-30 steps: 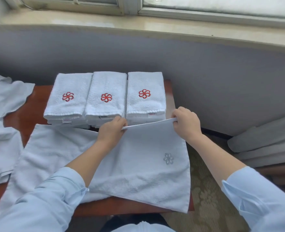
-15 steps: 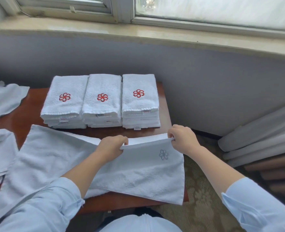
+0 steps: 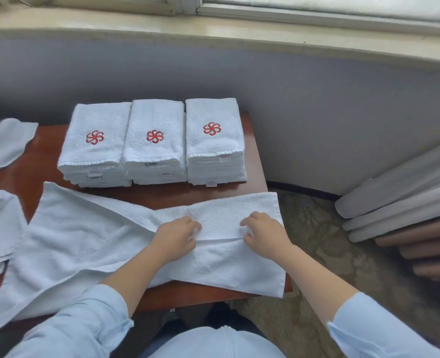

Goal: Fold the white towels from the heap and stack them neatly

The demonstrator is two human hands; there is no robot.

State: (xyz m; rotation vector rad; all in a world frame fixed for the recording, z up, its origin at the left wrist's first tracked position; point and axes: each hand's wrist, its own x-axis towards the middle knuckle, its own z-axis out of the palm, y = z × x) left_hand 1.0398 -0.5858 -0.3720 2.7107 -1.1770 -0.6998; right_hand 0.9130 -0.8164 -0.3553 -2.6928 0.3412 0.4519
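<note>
**Far hem brought down across the towel**

Since a second ago, the far hem of the towel [image 3: 213, 267] has been carried toward the person and laid flat, and the grey emblem no longer shows. The left hand [image 3: 176, 237] and right hand [image 3: 265, 235] each pinch that hem with curled fingers, a little apart, probably to keep the flap square while the crease beyond the fingertips settles. Left of the left hand the towel runs on skewed and unfolded over the table [image 3: 32, 156]. One towel is in work. Beyond the hands stand three stacks [image 3: 154, 140], side by side, each topped by one red emblem. The heap [image 3: 1, 223] lies well left of the left hand.
</note>
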